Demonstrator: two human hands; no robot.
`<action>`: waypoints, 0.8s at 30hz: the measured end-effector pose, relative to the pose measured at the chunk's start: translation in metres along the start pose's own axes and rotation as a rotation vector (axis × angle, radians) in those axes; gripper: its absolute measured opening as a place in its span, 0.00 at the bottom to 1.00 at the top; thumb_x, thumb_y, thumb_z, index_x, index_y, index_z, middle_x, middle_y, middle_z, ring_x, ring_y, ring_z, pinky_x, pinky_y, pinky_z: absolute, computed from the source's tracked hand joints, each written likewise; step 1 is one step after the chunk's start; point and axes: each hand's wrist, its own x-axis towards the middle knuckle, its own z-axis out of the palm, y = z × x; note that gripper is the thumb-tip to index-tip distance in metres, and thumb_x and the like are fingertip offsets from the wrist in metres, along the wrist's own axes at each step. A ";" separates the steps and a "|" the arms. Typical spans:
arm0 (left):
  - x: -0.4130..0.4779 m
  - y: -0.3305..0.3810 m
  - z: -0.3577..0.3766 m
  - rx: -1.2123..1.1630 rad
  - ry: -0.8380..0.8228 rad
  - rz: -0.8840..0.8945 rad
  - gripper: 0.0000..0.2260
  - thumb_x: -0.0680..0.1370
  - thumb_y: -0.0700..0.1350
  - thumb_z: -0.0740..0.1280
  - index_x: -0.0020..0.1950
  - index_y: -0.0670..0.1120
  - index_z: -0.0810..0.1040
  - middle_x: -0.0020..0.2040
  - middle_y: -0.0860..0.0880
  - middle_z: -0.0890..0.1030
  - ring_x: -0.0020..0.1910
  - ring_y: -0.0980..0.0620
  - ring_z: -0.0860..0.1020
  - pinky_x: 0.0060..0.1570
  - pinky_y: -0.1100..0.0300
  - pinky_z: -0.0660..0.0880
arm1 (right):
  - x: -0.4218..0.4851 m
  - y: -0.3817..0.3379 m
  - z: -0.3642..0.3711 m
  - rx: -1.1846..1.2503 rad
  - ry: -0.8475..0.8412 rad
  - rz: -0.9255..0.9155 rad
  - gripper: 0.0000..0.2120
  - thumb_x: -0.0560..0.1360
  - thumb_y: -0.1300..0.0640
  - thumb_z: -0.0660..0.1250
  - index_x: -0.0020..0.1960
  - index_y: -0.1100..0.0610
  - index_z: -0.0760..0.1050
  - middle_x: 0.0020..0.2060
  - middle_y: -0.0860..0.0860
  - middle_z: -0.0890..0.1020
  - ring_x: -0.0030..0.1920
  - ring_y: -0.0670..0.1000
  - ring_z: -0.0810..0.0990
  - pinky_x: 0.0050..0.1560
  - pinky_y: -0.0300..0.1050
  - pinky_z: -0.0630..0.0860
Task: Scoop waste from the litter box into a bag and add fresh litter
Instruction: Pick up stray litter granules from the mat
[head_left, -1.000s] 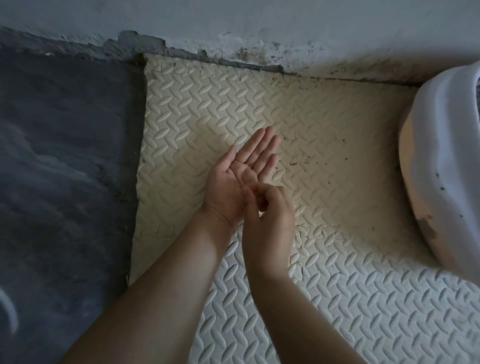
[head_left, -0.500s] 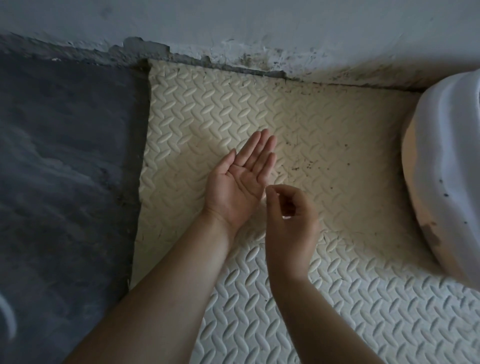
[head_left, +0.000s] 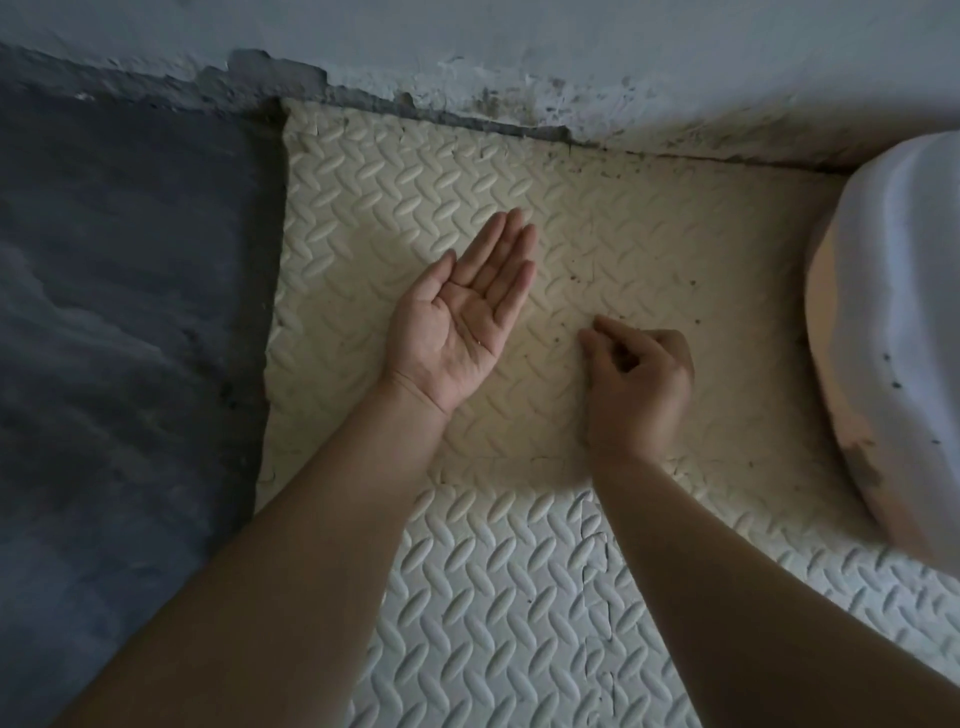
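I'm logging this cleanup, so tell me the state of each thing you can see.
Left hand: palm up, fingers straight.
Right hand: fingers curled, thumb and forefinger tips at the mat.
Foam mat: lying flat, scattered dark specks.
Litter box: smudged outside, partly out of frame.

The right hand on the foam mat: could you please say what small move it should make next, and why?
Probably the right hand should pinch the dark speck nearest its fingers on the foam mat; the left hand lies open, palm up, to receive it.
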 end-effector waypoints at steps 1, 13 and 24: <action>-0.001 -0.002 0.000 0.011 -0.011 -0.002 0.22 0.81 0.45 0.51 0.62 0.33 0.75 0.63 0.38 0.76 0.65 0.41 0.73 0.68 0.50 0.66 | 0.000 0.000 0.001 0.005 0.021 0.002 0.09 0.71 0.52 0.73 0.51 0.52 0.84 0.38 0.40 0.72 0.48 0.48 0.75 0.54 0.46 0.75; 0.002 -0.004 -0.002 0.013 -0.106 -0.044 0.24 0.82 0.48 0.48 0.63 0.34 0.75 0.64 0.41 0.76 0.66 0.44 0.73 0.69 0.52 0.66 | 0.006 0.001 0.004 -0.328 -0.060 -0.117 0.09 0.78 0.56 0.63 0.51 0.58 0.79 0.50 0.51 0.77 0.53 0.51 0.73 0.52 0.43 0.69; 0.001 -0.018 -0.003 0.092 -0.119 0.056 0.24 0.82 0.47 0.47 0.60 0.37 0.78 0.63 0.43 0.78 0.65 0.48 0.74 0.65 0.56 0.68 | -0.064 -0.050 0.029 0.108 -0.160 -0.144 0.06 0.77 0.54 0.66 0.47 0.57 0.77 0.42 0.47 0.75 0.42 0.47 0.74 0.44 0.45 0.75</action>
